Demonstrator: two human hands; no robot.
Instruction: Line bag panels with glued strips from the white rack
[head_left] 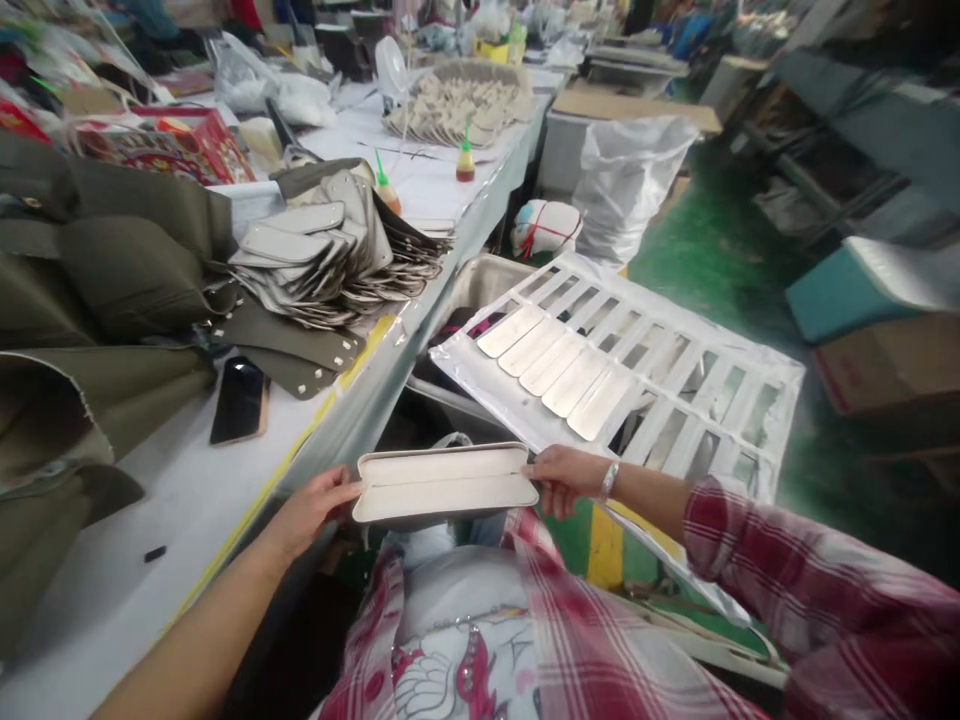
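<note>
Between my two hands, above my lap, is a long cream panel (446,482) with rounded corners, a dark edge and a lengthwise fold line. My left hand (324,505) pinches its left end, and my right hand (559,480) grips its right end. To the right, a white slotted rack (694,410) carries several similar cream pieces (544,362) lying side by side. On the table at the left sits a stack of grey-beige rounded pieces (315,245), beside dark olive strips (281,340) with small pale squares on them.
Large olive panels (127,260) and a phone (239,400) lie on the white table (187,500). Glue bottles (465,160) stand farther back. A grey bin (491,275) is under the rack, and a teal box (862,285) stands at right.
</note>
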